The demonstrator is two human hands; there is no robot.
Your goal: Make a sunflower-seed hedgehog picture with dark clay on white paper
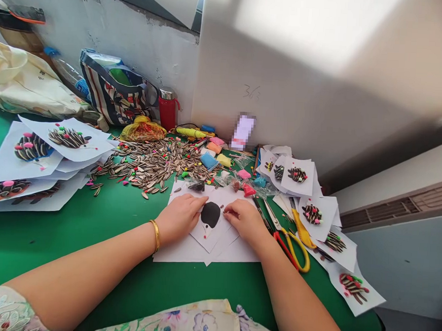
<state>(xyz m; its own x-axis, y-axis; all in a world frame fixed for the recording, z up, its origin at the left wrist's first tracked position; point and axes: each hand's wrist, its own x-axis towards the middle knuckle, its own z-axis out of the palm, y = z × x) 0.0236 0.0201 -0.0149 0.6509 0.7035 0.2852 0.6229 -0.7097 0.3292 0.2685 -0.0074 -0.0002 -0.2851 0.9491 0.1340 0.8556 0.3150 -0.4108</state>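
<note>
My left hand (181, 218), with a gold bracelet (155, 235) at the wrist, lies on a white paper (211, 243) with its fingers stretched toward a flat black clay shape (210, 215). Below that shape are small dark and red dots and thin lines. On the other side, my right hand (246, 220) has thumb and forefinger pinched together at the paper's right part; whatever is between them is too small to make out. More white sheets (246, 253) lie beneath. A lump of dark clay in a wrapper (196, 186) sits just above my left fingers.
Loose sunflower seeds (158, 162) spread behind my hands, beside coloured clay packets (209, 161). Scissors (289, 238) and a yellow cutter (302, 229) lie right. Seed-covered hedgehog pictures are stacked left (63, 164) and right (323, 203). A red flask (167, 111) stands by the wall.
</note>
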